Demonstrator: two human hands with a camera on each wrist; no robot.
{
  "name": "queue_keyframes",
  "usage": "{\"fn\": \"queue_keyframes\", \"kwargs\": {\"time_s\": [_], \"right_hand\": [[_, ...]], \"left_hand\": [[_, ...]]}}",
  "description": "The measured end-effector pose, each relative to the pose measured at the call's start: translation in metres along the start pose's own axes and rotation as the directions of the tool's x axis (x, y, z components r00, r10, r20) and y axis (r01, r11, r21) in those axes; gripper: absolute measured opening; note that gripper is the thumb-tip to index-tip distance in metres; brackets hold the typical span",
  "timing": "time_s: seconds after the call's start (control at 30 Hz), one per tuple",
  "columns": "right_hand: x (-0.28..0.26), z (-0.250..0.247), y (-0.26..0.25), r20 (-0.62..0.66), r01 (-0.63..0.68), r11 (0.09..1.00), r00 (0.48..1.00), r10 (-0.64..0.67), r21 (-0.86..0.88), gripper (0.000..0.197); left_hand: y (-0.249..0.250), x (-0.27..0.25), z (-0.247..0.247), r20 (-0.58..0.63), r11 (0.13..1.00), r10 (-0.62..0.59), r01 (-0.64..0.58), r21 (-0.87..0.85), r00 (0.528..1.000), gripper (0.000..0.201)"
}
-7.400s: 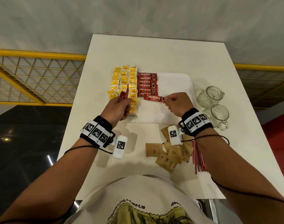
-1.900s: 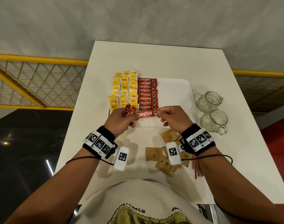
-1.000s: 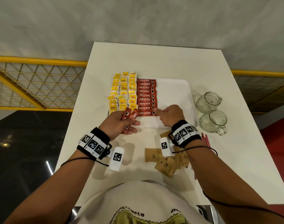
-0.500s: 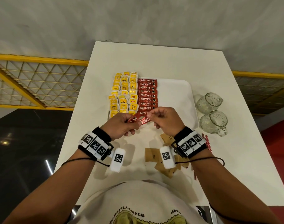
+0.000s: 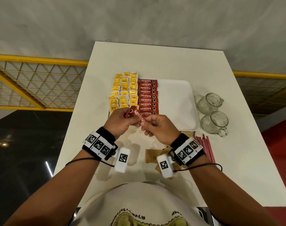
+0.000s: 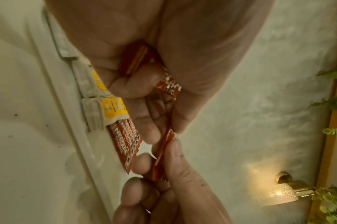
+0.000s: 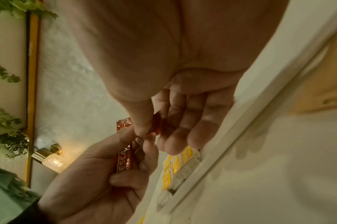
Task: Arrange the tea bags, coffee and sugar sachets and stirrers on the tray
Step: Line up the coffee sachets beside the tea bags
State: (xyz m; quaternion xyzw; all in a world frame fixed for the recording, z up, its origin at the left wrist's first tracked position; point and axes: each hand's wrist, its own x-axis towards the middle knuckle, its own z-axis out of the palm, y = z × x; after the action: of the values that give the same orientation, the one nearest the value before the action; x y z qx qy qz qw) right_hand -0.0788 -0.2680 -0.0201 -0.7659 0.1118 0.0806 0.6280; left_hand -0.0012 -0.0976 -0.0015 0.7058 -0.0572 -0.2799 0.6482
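On the white tray (image 5: pixel 176 103), yellow tea bags (image 5: pixel 122 92) fill the left side. A column of red coffee sachets (image 5: pixel 148 97) lies beside them. My left hand (image 5: pixel 132 118) grips a few red coffee sachets (image 5: pixel 133 112) above the tray's near left corner. My right hand (image 5: pixel 143 123) pinches the end of one of those sachets (image 6: pixel 164 153) between thumb and forefinger. The right wrist view shows that pinch (image 7: pixel 156 128) and the sachets in the left hand (image 7: pixel 125 160). Brown sugar sachets (image 5: pixel 152 158) and red stirrers (image 5: pixel 205 147) lie on the table near me.
Two glass mugs (image 5: pixel 209 103) (image 5: pixel 214 122) stand right of the tray. The tray's right half is bare. The white table (image 5: pixel 155 59) ends at a grey floor beyond and a yellow railing (image 5: pixel 41 59) on the left.
My right hand left the sachet it laid at the near end of the column, came back to my left hand and pinched another sachet. Both hands rose slightly.
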Motion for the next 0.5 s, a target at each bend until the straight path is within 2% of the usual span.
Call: {"fn": "queue_keyframes", "kwargs": {"time_s": [0.17, 0.23, 0.4, 0.5], "right_hand": [[0.004, -0.014, -0.005, -0.169, 0.003, 0.996, 0.985, 0.013, 0.091, 0.010], [0.005, -0.019, -0.005, -0.201, -0.001, 0.993, 0.979, 0.025, 0.120, 0.011], [0.003, -0.024, 0.002, -0.178, -0.049, 0.999, 0.983, 0.048, 0.004, 0.011], [0.002, -0.035, 0.002, -0.281, -0.061, 0.998, 0.958, 0.058, -0.001, 0.009]], "left_hand": [[0.000, -0.003, 0.001, -0.028, 1.000, -0.012, 0.012, -0.006, 1.000, 0.009], [-0.001, -0.005, 0.002, -0.025, 1.000, -0.021, 0.021, 0.007, 0.999, 0.011], [-0.006, -0.002, -0.003, -0.020, 0.995, -0.055, 0.056, 0.084, 0.998, 0.012], [-0.011, 0.000, -0.009, -0.019, 0.988, -0.065, 0.067, 0.140, 0.998, 0.018]]}}
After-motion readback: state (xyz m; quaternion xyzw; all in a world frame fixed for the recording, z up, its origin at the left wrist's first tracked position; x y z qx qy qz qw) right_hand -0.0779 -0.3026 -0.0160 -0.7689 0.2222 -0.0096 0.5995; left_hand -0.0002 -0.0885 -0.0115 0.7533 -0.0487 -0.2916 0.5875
